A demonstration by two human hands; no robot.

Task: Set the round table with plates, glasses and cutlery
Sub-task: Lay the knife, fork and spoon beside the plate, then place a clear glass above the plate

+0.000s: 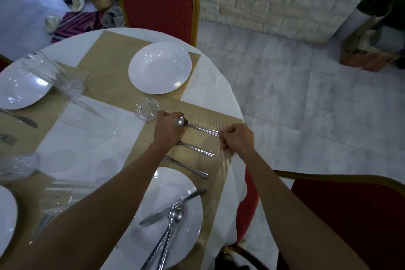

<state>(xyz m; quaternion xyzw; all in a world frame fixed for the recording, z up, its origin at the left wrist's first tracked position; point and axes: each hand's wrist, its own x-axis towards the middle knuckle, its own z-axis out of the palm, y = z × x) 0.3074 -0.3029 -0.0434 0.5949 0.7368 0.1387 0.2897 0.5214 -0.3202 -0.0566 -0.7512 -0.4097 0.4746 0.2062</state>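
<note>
A silver spoon (pixel 198 127) lies across the tan placemat (pixel 214 114) at the table's right edge. My left hand (pixel 167 128) holds its bowl end with curled fingers, and my right hand (pixel 236 139) pinches its handle tip. Just below it another piece of cutlery (pixel 198 150) rests on the mat, its head hidden under my left hand. A knife (pixel 188 169) lies nearer still. The near white plate (pixel 153 193) carries a knife (pixel 173 207), a spoon (pixel 174 218) and more long cutlery. An upright glass (pixel 147 109) stands by my left hand.
A second white plate (pixel 160 68) sits on the far placemat, a third plate (pixel 19 85) at left. Several clear glasses (pixel 54 76) lie or stand across the left of the round table (pixel 87 149). Red chairs (pixel 157 0) stand behind and at right (pixel 350 215).
</note>
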